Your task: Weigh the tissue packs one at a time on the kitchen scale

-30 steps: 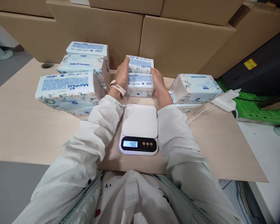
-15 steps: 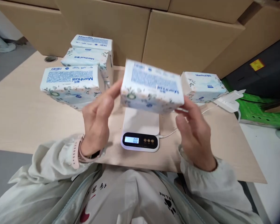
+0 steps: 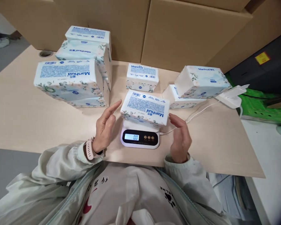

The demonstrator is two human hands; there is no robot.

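A white and blue tissue pack rests slightly askew on the white scale, whose lit display reads 0.0. My left hand is beside the pack's left end, fingers apart and holding nothing. On the other side, my right hand is just off the pack's right end, its fingers extended, also holding nothing. The pack hides most of the scale's plate.
Stacked tissue packs stand on the left of the wooden table. Another pack is behind the scale, and two more are at the right near a white adapter and cable. Cardboard boxes line the back.
The pack has come down from the air onto the scale. Both hands have let go and moved slightly away from its ends. The view has shifted, showing the pack behind.
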